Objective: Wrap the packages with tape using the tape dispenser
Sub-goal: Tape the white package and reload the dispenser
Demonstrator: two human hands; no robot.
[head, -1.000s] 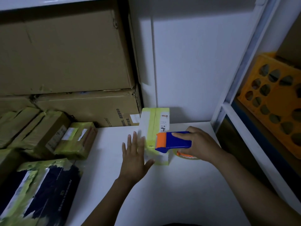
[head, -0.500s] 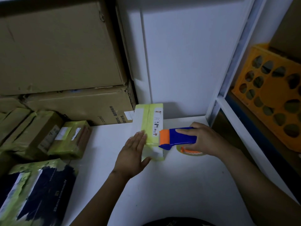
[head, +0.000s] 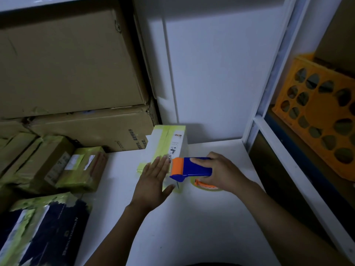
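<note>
at the far left of the white table (head: 192, 237) a dark package (head: 44, 233) w/ yellow-green strips and some brown taped ones (head: 44, 162) lie side by side, w/ big cardboard boxes (head: 67, 60) piled behind. mid-table sits the package (head: 169, 139) being worked on, a white box w/ yellow-green tape along its top, label up, far end near the back wall. the left hand (head: 153, 181) lies flat on its near end, fingers straight, pressing down and gripping nothing. just right of it the tape dispenser (head: 192, 167), blue w/ an orange front, is up against the box's near right edge. the right hand (head: 224, 173) has fingers and thumb curled tight round the dispenser's body, w/ the tape roll (head: 206, 187) low by the table under the wrist. far right, an orange crate (head: 322, 112) sits on the shelf, not involved.

looks like a strip is mid-run on this box, or about to be cut. can't tell if tape is stuck down under the palm. next move prob needs the left hand to pin the box while the right draws the dispenser on and tilts it so the blade bites, w/o dragging the box.
</note>
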